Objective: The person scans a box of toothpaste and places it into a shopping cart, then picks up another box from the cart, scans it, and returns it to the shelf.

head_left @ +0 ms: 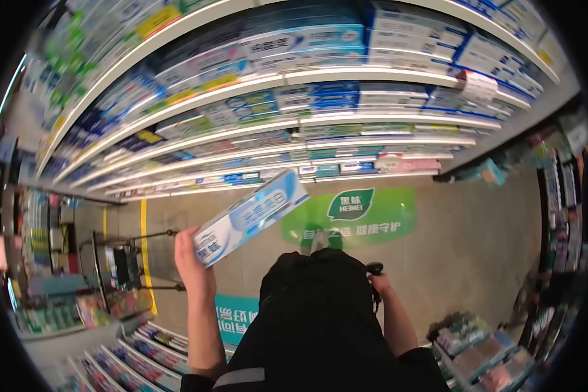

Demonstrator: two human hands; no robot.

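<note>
My left hand (195, 260) is wrapped round the lower end of a white and blue box (251, 217), which tilts up to the right in front of the shelves. Low at the right of my body, my right hand (380, 283) is closed round a small black device (374, 268) with a dark strap hanging below it. The fingers of that hand are partly hidden.
Long shelves (398, 74) of boxed goods curve across the top. A green sticker (398, 212) lies on the floor by my shoe (319, 242). A black-framed cart (98, 261) stands at left. Product displays (473, 359) are at lower right and lower left.
</note>
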